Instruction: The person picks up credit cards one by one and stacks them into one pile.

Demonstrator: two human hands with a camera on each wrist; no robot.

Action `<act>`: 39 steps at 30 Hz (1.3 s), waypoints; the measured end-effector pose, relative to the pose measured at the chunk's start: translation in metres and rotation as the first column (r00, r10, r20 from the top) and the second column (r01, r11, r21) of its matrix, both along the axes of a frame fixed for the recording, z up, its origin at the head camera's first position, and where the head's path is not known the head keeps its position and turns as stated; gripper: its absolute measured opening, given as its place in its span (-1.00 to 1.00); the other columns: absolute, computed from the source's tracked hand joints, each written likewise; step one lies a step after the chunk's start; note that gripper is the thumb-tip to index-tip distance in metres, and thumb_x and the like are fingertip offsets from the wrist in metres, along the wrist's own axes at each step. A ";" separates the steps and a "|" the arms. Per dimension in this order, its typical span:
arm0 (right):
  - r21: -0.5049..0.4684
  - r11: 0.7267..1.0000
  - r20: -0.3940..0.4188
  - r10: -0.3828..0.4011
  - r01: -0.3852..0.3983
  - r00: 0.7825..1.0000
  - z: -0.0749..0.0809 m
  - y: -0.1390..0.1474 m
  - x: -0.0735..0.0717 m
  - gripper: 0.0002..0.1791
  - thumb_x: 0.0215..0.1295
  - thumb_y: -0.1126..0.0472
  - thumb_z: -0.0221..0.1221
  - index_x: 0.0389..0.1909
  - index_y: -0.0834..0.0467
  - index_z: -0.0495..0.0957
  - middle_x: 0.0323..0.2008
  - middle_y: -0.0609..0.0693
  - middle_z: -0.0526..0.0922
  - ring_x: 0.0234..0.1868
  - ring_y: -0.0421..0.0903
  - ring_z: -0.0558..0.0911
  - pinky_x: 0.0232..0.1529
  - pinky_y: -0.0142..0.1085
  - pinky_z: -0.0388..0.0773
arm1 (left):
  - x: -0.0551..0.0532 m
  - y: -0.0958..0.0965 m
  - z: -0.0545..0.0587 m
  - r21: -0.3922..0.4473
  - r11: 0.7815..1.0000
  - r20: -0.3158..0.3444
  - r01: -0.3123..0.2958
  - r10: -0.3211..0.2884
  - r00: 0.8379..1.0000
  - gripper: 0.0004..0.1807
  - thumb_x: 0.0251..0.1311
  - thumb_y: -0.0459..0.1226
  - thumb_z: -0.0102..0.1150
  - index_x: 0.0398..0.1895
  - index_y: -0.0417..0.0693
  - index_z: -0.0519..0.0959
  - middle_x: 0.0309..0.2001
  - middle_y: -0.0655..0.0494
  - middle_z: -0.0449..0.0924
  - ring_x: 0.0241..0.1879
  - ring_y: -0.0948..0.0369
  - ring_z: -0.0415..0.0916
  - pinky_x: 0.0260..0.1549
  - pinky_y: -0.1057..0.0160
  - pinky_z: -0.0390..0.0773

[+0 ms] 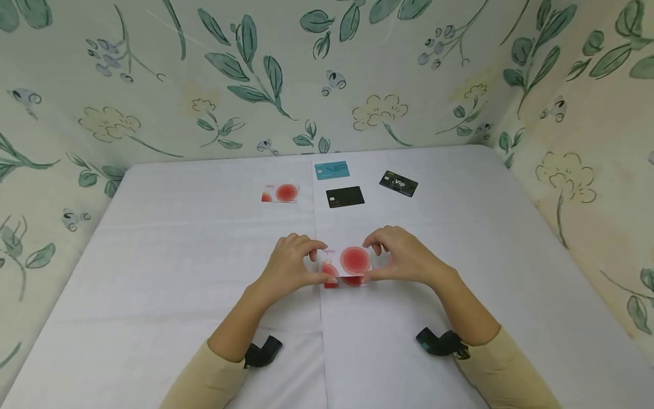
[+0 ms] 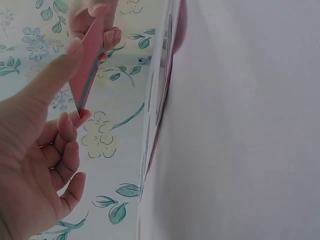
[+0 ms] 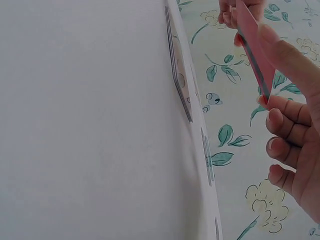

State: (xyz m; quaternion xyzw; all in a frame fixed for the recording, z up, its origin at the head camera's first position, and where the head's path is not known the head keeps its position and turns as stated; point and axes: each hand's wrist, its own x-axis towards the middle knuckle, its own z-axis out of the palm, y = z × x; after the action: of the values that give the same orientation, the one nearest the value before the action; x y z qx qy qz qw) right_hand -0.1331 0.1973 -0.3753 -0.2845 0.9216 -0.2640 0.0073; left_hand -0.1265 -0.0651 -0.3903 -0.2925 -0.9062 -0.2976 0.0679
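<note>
Both hands hold one white card with red circles (image 1: 355,261) above the white table, pinching it at opposite ends. My left hand (image 1: 288,262) grips the left end, thumb at the near edge and index finger at the far edge. Likewise, my right hand (image 1: 406,255) pinches the right end between thumb and index finger. In both wrist views the held card (image 2: 90,65) appears tilted, its pink face (image 3: 256,42) turned toward the thumbs. Beneath it in the head view, a second red-patterned card (image 1: 352,282) shows only its near strip; the rest is hidden.
Farther back on the table (image 1: 179,255) lie a white card with red circles (image 1: 280,193), a blue VIP card (image 1: 332,170), a black card (image 1: 345,197) and a black VIP card (image 1: 398,183). A floral-patterned wall (image 1: 301,74) rises behind and beside the table.
</note>
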 end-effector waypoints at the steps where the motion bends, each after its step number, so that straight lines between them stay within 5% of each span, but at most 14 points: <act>1: 0.011 1.000 -0.003 0.002 -0.002 1.000 0.000 0.000 0.000 -0.35 -0.28 -0.18 0.50 -0.16 0.08 0.58 -0.46 -0.07 0.50 -0.34 -0.10 0.46 -0.36 -0.33 0.38 | 0.000 0.001 -0.001 -0.009 1.000 0.005 0.000 0.001 1.000 -0.36 -0.31 0.06 0.54 -0.11 -0.03 0.63 -0.48 0.15 0.45 -0.29 0.24 0.32 -0.20 0.18 0.32; 11: 0.086 0.996 0.030 0.005 -0.008 1.000 -0.006 0.003 -0.003 -0.34 -0.27 -0.19 0.49 -0.15 0.09 0.58 -0.47 -0.11 0.48 -0.37 -0.13 0.44 -0.37 -0.34 0.38 | -0.001 0.007 -0.010 -0.096 0.995 -0.009 -0.003 0.002 1.000 -0.35 -0.30 0.09 0.52 -0.10 -0.04 0.63 -0.49 0.26 0.39 -0.30 0.23 0.33 -0.23 0.19 0.33; 23: 0.156 0.987 0.045 0.020 -0.026 0.999 -0.018 -0.002 -0.006 -0.35 -0.29 -0.18 0.50 -0.17 0.11 0.61 -0.45 -0.19 0.49 -0.37 -0.23 0.40 -0.29 -0.32 0.41 | -0.003 0.008 -0.016 -0.228 0.974 0.108 0.005 0.020 0.994 -0.38 -0.21 0.05 0.48 -0.04 -0.03 0.62 -0.44 0.24 0.43 -0.26 0.20 0.34 -0.13 0.11 0.33; 39: 0.235 0.971 0.010 0.039 -0.040 0.999 -0.030 -0.004 -0.008 -0.36 -0.28 -0.22 0.48 -0.18 0.08 0.62 -0.48 -0.22 0.47 -0.39 -0.25 0.40 -0.19 -0.25 0.41 | -0.003 0.009 -0.023 -0.249 0.969 0.142 0.008 0.029 0.989 -0.34 -0.21 0.06 0.48 -0.01 -0.07 0.61 -0.45 0.24 0.40 -0.23 0.17 0.35 -0.04 0.04 0.33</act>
State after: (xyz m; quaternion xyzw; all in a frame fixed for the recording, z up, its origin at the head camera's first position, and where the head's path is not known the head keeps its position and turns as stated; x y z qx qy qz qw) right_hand -0.1410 0.1933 -0.4054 -0.2992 0.9405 -0.1536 0.0486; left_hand -0.1292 -0.0563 -0.4135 -0.2715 -0.9404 -0.2018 -0.0337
